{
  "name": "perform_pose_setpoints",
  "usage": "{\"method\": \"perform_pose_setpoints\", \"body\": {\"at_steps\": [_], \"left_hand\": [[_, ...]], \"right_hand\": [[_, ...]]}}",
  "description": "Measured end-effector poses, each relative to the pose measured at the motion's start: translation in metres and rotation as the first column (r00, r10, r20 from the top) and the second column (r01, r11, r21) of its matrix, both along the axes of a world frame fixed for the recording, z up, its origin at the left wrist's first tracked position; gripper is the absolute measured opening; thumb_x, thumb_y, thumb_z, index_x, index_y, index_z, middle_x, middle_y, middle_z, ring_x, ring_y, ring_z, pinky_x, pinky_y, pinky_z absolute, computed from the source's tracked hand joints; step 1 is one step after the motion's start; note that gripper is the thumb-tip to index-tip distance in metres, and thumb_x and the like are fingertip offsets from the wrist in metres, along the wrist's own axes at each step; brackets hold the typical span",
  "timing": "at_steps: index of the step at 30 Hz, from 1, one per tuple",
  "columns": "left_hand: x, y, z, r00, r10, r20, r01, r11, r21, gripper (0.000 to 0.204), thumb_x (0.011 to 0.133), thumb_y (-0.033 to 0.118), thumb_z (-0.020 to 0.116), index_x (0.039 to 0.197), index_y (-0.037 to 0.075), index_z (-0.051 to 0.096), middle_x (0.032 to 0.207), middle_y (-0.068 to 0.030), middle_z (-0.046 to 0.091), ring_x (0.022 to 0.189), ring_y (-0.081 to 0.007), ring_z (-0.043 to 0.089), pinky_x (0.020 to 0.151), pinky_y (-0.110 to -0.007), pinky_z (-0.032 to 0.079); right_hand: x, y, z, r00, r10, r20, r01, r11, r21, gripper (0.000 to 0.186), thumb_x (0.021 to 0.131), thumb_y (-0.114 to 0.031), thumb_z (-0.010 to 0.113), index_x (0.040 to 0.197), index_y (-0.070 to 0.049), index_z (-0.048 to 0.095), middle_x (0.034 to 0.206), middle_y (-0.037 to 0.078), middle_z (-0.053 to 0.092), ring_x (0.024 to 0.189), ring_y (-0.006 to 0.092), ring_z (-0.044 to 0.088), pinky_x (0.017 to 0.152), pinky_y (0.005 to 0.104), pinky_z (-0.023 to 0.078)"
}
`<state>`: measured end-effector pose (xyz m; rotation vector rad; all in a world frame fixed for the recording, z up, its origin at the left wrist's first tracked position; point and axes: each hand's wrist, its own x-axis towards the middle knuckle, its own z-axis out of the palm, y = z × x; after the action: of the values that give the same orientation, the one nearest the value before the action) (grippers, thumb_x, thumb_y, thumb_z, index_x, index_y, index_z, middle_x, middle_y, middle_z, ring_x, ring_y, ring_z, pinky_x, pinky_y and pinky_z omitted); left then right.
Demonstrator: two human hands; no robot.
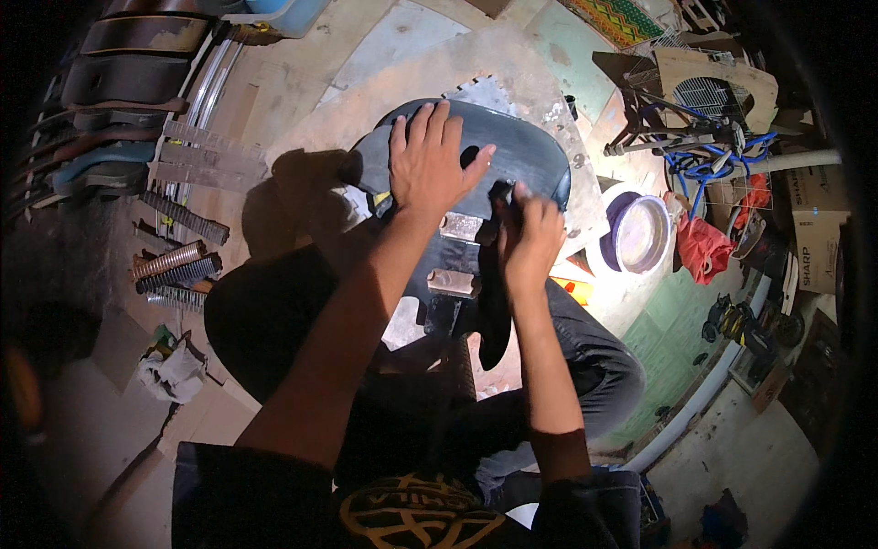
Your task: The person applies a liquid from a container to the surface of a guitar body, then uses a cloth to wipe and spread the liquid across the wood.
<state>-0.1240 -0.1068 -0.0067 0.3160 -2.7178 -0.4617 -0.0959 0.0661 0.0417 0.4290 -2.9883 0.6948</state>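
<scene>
A dark grey-blue moulded panel point(535, 151) with rounded corners, like a seat or backrest shell, lies in front of my crossed legs. My left hand point(426, 166) rests flat on its upper left part, fingers spread and thumb out to the right. On the panel's right side, my right hand point(532, 236) is closed, its fingers curled around something small and dark that I cannot make out. Between the hands and just below sit two pale metal brackets, an upper bracket point(463, 227) and a lower bracket point(453, 283). A toothed grey piece point(483, 91) pokes out beyond the panel's far edge.
To the right stand a purple-rimmed tub point(640, 233), a red bag point(704, 249) and a rack with blue cord point(704, 165). Curved dark panels point(137, 73) are stacked at far left, above ridged bars point(178, 265). A crumpled white bag point(174, 373) lies at lower left.
</scene>
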Motion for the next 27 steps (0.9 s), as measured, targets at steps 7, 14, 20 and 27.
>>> {"method": "perform_pose_setpoints", "body": {"at_steps": [7, 14, 20, 27], "left_hand": [[0.003, -0.002, 0.008, 0.999, 0.032, 0.042, -0.033, 0.999, 0.02, 0.056, 0.089, 0.057, 0.064, 0.117, 0.009, 0.067, 0.14, -0.0107, 0.06, 0.135, -0.028, 0.049, 0.116, -0.052, 0.031], [0.004, -0.003, 0.0, 0.999, 0.001, 0.033, -0.001, 1.0, 0.011, 0.058, 0.09, 0.06, 0.06, 0.116, 0.008, 0.066, 0.141, -0.0123, 0.059, 0.136, -0.0291, 0.048, 0.115, -0.055, 0.031], [0.002, 0.003, 0.008, 0.999, 0.001, 0.049, 0.0, 1.0, -0.02, 0.054, 0.089, 0.056, 0.064, 0.118, 0.01, 0.068, 0.141, -0.0105, 0.06, 0.134, -0.0273, 0.05, 0.115, -0.051, 0.031], [0.003, -0.003, 0.002, 0.999, 0.001, 0.04, -0.001, 1.0, 0.011, 0.057, 0.091, 0.059, 0.06, 0.115, 0.008, 0.067, 0.14, -0.0128, 0.059, 0.135, -0.0296, 0.049, 0.115, -0.055, 0.031]], "right_hand": [[0.082, 0.031, -0.002, 0.993, 0.105, 0.052, -0.106, 0.994, 0.017, 0.052, 0.08, -0.007, 0.072, 0.13, -0.02, 0.064, 0.119, 0.015, 0.062, 0.107, 0.0369, 0.058, 0.09, 0.0473, 0.043], [0.044, 0.022, -0.014, 0.998, 0.063, 0.007, -0.063, 0.998, 0.01, 0.053, 0.084, -0.007, 0.071, 0.134, -0.02, 0.061, 0.117, 0.015, 0.063, 0.103, 0.0378, 0.059, 0.087, 0.0474, 0.043], [0.036, 0.02, -0.013, 0.996, 0.089, 0.007, -0.089, 0.994, 0.057, 0.043, 0.086, -0.01, 0.071, 0.127, -0.019, 0.065, 0.114, 0.015, 0.064, 0.106, 0.0367, 0.058, 0.087, 0.0474, 0.043], [0.091, 0.026, -0.003, 0.991, 0.136, 0.012, -0.136, 0.991, 0.012, 0.056, 0.08, -0.003, 0.073, 0.133, -0.018, 0.062, 0.11, 0.016, 0.062, 0.102, 0.0377, 0.058, 0.086, 0.0469, 0.043]]}}
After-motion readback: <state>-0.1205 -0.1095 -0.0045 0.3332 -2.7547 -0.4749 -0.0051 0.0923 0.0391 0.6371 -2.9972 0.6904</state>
